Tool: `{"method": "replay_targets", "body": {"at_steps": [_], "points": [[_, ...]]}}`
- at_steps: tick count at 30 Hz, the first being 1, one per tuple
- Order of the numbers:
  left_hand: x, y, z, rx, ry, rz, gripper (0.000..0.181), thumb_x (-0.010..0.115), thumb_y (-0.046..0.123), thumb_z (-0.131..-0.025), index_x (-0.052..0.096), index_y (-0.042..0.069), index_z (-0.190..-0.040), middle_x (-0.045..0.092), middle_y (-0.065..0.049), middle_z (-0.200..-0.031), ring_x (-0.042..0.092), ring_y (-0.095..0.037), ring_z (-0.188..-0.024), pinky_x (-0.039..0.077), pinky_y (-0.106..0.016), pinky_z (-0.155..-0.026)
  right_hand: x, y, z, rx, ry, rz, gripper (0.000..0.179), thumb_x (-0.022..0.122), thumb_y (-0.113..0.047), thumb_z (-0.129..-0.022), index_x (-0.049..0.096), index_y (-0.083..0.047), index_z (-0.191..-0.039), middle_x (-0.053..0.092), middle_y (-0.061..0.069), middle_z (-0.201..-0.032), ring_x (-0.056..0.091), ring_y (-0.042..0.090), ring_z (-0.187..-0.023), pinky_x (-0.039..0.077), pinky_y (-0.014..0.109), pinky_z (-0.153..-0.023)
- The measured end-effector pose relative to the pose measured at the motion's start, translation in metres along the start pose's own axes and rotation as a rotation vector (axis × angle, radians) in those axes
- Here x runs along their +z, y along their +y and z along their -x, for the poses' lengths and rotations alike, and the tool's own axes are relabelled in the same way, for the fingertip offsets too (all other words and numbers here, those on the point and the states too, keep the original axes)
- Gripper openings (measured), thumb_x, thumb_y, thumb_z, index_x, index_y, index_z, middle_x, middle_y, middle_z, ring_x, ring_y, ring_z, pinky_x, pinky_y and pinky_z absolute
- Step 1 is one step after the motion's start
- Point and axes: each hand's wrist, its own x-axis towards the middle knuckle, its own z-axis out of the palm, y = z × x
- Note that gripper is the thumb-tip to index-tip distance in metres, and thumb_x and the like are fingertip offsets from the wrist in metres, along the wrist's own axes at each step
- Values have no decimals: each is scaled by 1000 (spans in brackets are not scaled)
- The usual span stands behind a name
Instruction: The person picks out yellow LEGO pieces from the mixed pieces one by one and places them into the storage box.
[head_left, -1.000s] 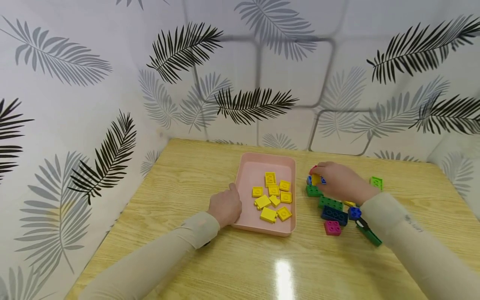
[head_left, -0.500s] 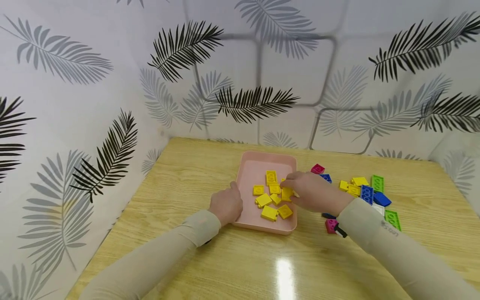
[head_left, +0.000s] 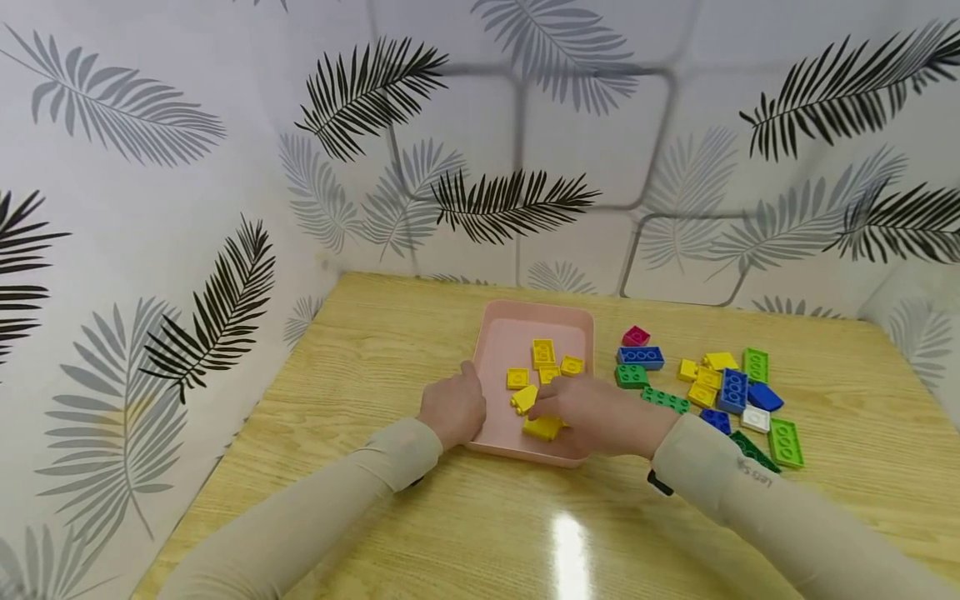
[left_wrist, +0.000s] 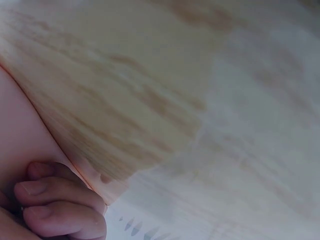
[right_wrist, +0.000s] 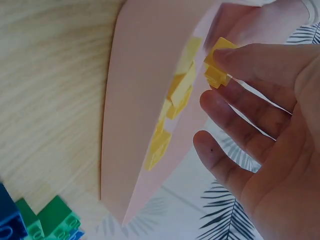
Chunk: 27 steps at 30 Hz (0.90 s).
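While the left hand (head_left: 453, 410) grips the pink tray (head_left: 492, 346) at its edge, the right hand (head_left: 592, 412) pinches a yellow brick (right_wrist: 223, 43) over the tray; placing seems underway, the next move calling for gentle release.

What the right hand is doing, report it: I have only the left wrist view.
Observer: The right hand pinches a yellow brick.
Operator: Tell me what lies below that hand.
Observer: The pink tray, with other yellow bricks in it.
Operator: Now give me one brick outside, on the person's right.
Observer: A white brick lies on the table, among bricks of other colours.
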Motion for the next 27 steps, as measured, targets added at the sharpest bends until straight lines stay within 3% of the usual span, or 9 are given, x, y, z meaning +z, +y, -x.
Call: {"method": "replay_targets", "body": {"at_steps": [12, 20, 27], "points": [[0, 1, -1, 6, 6, -11, 53, 52, 29, -103, 39, -5, -142, 64, -8, -74, 62, -19, -59, 56, -40, -59, 5, -3, 6, -28, -46, 10, 38, 81, -19, -86, 73, -25, -123, 71, -7, -122, 64, 16, -112, 52, 35, -99], [0, 1, -2, -2, -10, -23, 56, 50, 29, -103, 37, -6, -146, 64, -9, -74, 61, -18, -58, 56, -40, -60, 6, -2, 9, 14, -51, -19, 39, 79, -13, -87, 73, -25, -123, 70, -6, -126, 65, 17, -114, 52, 38, -99], [0, 0, -1, 7, -2, 0, 56, 51, 28, -103, 37, -6, -145, 64, -9, -75, 61, -19, -59, 56, -40, -60, 3, 7, 23, 81, 34, -40, 34, 79, -23, -87, 74, -21, -121, 70, -4, -119, 66, 14, -105, 55, 36, -92]]}}
